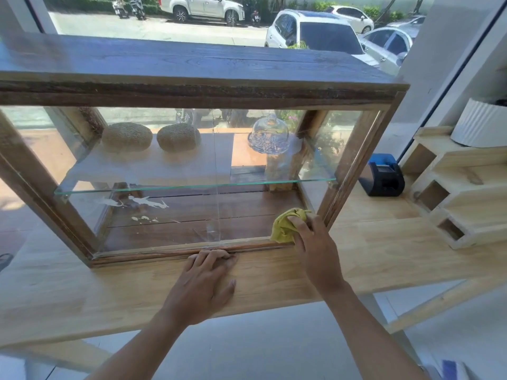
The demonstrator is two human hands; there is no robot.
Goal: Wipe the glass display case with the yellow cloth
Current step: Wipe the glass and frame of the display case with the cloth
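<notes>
cloth pressed to the lower right corner of the case glass.

nearest, left hand (204,283) flat on the counter (82,292), fingers straight, tips against the bottom rail of the case (192,89). just right of it, right hand (312,242) bunched around a yellow cloth (288,224), gripping it against the front glass (164,215) by the right post. behind the glass, dark wood floor with white smears on the pane at lower left, then a glass shelf (192,185) carrying two round loaves (126,136) at left and a glass dome (270,131) at right. right of the case, a small blue and black device (382,175), stepped wooden boxes (452,187) and a white ribbed pot (480,124). beyond the window, parked cars (315,28) on a street.
</notes>
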